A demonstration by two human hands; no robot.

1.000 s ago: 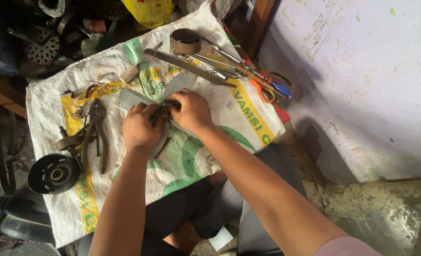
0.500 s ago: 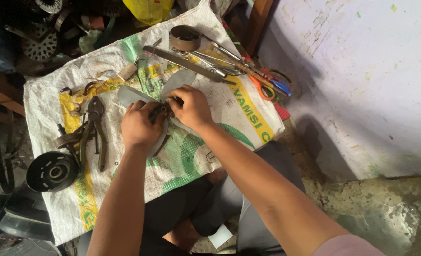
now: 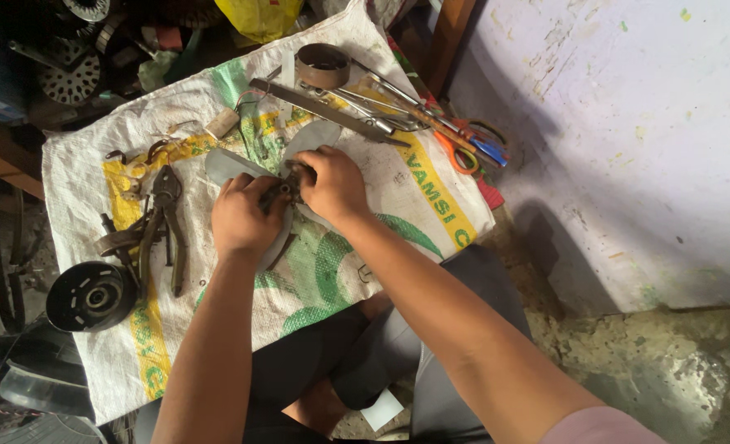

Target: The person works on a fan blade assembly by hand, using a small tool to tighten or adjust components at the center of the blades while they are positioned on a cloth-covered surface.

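Underneath everything we see a white woven sack [image 3: 356, 271] with green and yellow print, spread flat as a work mat on the ground beside a pale wall [image 3: 628, 140]. Our two forearms reach across it from the lower edge of the view.

At the sack's near left corner sits a round black motor housing [image 3: 91, 296], partly off the cloth. Near the middle lies a grey fan blade piece [image 3: 231, 166], its flat vanes spreading out from under our hands. Our left hand [image 3: 243, 215] curls over its lower left part, fingers folded down and pressed on it. Our right hand [image 3: 332, 185] meets it at the small dark hub [image 3: 281, 191], fingertips pinched together around that hub, touching the left hand's fingers.

Left of the hands, dark pliers [image 3: 167, 222] lie along the yellow stripe, just beside some rusty bits. At the far edge rests a brown metal ring [image 3: 322, 66], and next to it a long flat file [image 3: 324, 108]. Further right, a bundle of screwdrivers [image 3: 431, 115] lies beside orange-handled scissors [image 3: 462, 152].
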